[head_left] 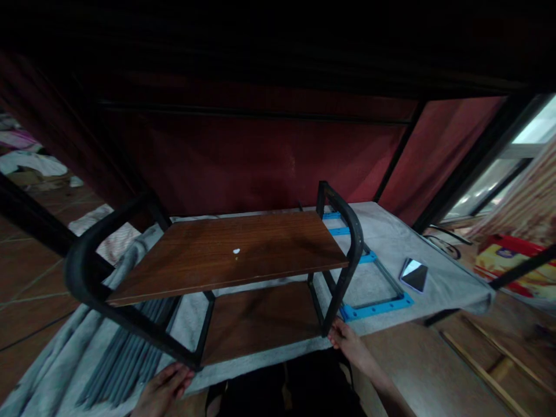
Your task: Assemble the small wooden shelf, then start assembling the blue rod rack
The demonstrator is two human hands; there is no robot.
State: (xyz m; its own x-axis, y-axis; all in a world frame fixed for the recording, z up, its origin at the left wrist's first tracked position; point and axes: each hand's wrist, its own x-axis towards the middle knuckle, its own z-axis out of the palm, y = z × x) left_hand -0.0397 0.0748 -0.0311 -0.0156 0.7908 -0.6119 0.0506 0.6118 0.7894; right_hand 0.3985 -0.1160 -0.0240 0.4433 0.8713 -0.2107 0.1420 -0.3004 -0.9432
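Observation:
A two-tier shelf rack (247, 243) with brown wood-grain boards and a black tubular frame stands upright in front of me on a grey cloth-covered surface (382, 226). My left hand (167, 385) has its fingers curled at the frame's near left bottom corner. At the near right bottom corner, my right hand (347, 344) holds the black tube, its fingertips partly hidden behind it. A small white piece (236, 251) lies on the upper board. The lower board (260, 324) shows beneath, close above the cloth.
Several grey tubes (125, 359) lie on the cloth at the left. Right of the rack are a blue-cornered frame (377, 307) and a phone (414, 274). Dark posts and red panels (260, 156) enclose the back. A red-yellow box (516, 266) and a wooden frame (490, 370) are on the floor.

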